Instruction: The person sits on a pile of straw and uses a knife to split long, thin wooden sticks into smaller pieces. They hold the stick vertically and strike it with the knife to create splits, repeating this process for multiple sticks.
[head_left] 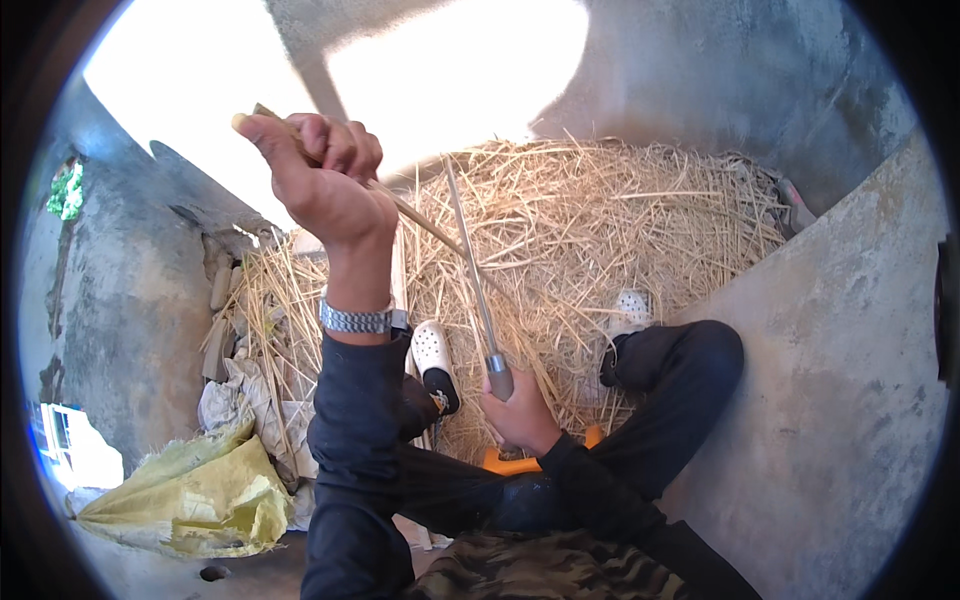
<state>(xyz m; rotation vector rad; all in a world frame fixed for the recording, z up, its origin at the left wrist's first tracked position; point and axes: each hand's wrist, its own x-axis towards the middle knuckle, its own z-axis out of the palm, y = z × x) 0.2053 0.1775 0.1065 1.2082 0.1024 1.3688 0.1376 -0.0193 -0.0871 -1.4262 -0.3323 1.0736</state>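
Raised at the upper left, my left hand (318, 175) is closed around a long thin stick (425, 222), possibly a cane or bamboo strip. One end pokes out above my fist, and the rest slants down to the right over the straw. My right hand (525, 415), low in the middle, grips the grey handle of a long knife (475, 275) with a narrow blade pointing up and away from me. Blade and stick cross in the picture at mid-height; whether they touch I cannot tell.
Loose straw (600, 220) is heaped between concrete walls (830, 350). Something orange (510, 462) shows beneath me. My feet wear white clogs (430, 348). A torn yellow sack (195, 500) and a pale crumpled sack (240, 395) lie at the left.
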